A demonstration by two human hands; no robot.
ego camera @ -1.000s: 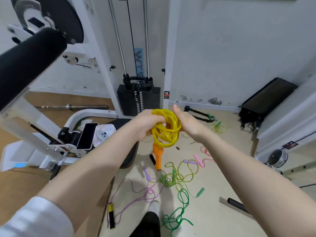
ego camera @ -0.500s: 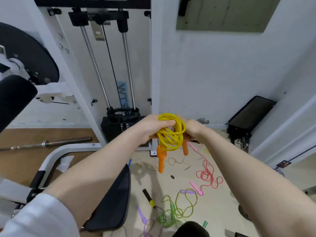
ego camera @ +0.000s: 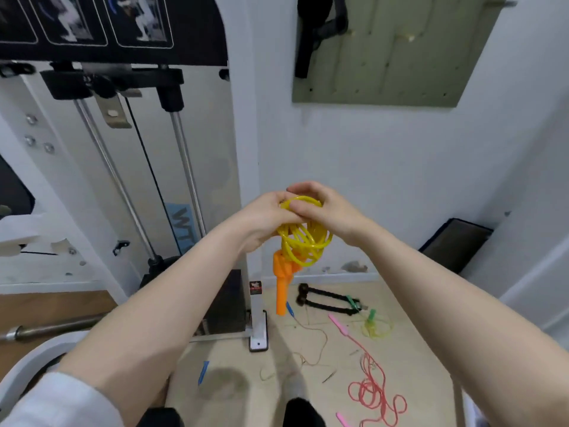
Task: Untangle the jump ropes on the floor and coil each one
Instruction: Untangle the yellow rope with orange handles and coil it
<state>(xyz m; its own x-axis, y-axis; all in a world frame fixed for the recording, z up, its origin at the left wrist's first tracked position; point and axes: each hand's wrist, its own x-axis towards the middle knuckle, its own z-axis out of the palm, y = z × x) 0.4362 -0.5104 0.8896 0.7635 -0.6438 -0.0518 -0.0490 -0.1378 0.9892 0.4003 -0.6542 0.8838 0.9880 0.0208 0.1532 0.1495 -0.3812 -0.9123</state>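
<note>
Head view: red rope (ego camera: 374, 392), barbell (ego camera: 52, 329), weight stack (ego camera: 226, 300) below.

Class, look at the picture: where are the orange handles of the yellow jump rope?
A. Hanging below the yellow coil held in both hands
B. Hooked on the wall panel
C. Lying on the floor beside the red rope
A: the orange handles dangle under the yellow coil, which the left hand and right hand grip in the air.

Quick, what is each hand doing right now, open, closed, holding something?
Left hand: closed, gripping the yellow jump rope coil.
Right hand: closed, fingers pinching the top of the same coil.
</note>
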